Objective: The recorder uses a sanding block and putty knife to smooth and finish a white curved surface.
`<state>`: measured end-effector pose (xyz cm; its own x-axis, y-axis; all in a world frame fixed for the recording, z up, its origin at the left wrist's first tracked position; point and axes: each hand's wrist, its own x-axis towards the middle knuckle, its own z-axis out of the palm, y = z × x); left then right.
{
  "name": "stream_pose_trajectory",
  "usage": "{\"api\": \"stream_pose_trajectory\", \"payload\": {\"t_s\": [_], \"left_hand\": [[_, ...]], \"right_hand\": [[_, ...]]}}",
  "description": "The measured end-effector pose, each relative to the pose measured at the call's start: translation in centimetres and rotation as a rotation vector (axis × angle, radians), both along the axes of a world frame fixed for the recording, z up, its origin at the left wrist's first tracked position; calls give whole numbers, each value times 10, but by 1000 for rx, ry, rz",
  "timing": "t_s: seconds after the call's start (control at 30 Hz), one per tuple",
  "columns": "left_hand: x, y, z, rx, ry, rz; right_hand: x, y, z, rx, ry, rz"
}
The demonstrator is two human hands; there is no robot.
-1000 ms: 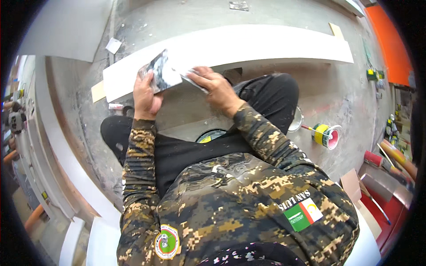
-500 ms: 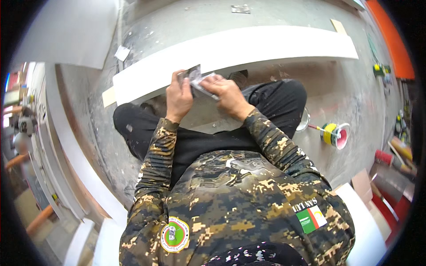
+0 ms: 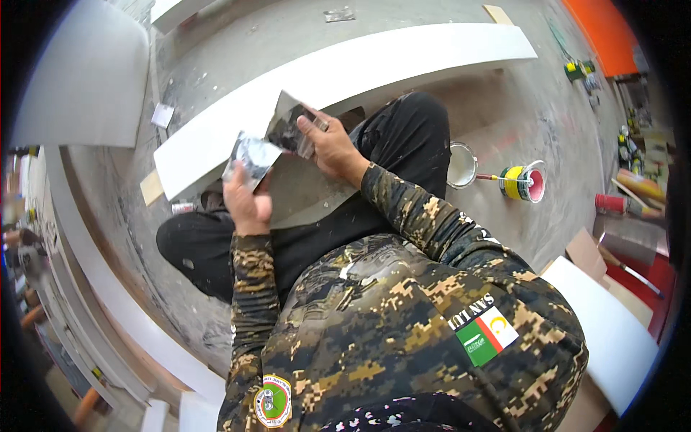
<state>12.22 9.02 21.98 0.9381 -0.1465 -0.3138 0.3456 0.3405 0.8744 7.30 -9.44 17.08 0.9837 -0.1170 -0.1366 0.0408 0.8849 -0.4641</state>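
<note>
My left hand (image 3: pixel 248 200) is closed on a thin, shiny metal scraper plate (image 3: pixel 252 153) with whitish smears. My right hand (image 3: pixel 332 147) grips a second scraper plate (image 3: pixel 288 124), dark and reflective with a pale upper corner; its thumb lies over the near side. The two plates are close together, in front of my crossed legs. Beyond them a long white board (image 3: pixel 360 68) lies across the floor, its near side in shadow.
To the right sit an open can (image 3: pixel 515 183) with pink inside, and a round pale lid (image 3: pixel 461 165). A white scrap (image 3: pixel 163 115) lies at the left near a grey panel (image 3: pixel 79 79). Light wood pieces (image 3: pixel 152 187) show under the board's ends. Long boards (image 3: pixel 122 288) line the left.
My hands have drawn apart: the left came nearer and leftward, the right turned and shifted left. The plates have been turned to new angles. The whole view has swung slightly.
</note>
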Motion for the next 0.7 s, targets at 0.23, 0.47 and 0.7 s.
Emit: {"api": "stream_pose_trajectory", "payload": {"t_s": [0.23,0.47,0.7], "left_hand": [[-20,-28,-24,215,-331,260],[-18,-22,-26,213,-330,325],[4,-6,-23,368,-499,373]], "right_hand": [[-10,15,-6,-626,-76,43],[-31,11,-24,-1240,-101,253],[-31,19,-43,-1288,-113,48]]}}
